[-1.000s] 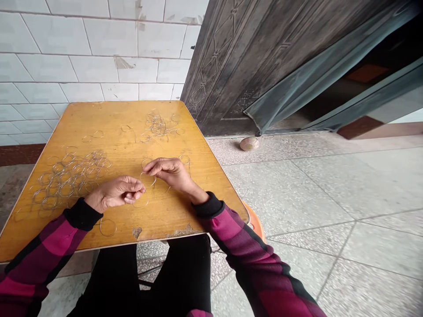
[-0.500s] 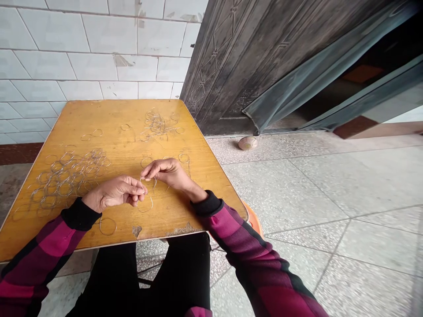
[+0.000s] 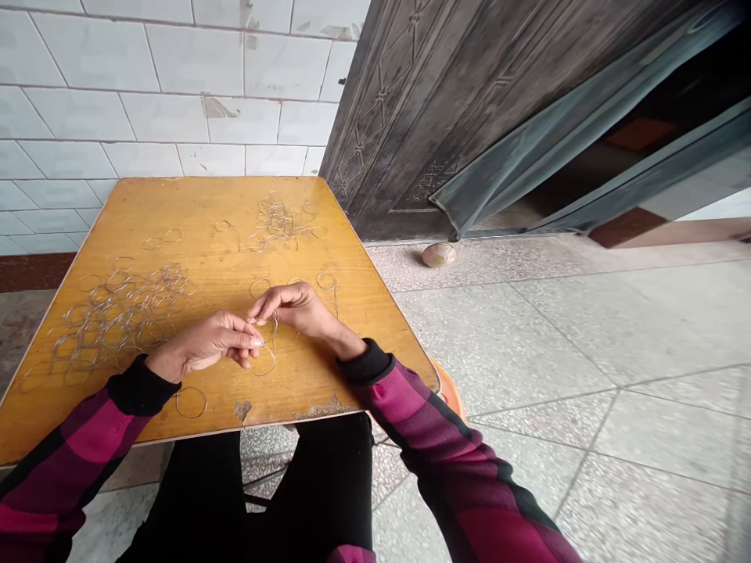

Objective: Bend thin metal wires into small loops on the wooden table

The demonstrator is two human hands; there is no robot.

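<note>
From where I stand, the left hand (image 3: 205, 348) and right hand (image 3: 296, 306) have their fingers (image 3: 249, 338) pinched shut on one wire ring (image 3: 263, 374), low over the surface (image 3: 193, 203) near its front edge. I'd hold both grips close together so the thin wire can't spring away.

Table (image 3: 176, 199): yellow-orange wood, square top, veneer chipped along the near edge (image 3: 320, 409). On the left lies a dense spread of wire rings (image 3: 111, 320), many overlapping. At far centre, a smaller tangle (image 3: 277, 221). Loose pieces lie apart: a single ring (image 3: 192, 403) by the near edge, a linked pair (image 3: 164, 238) further back.
</note>
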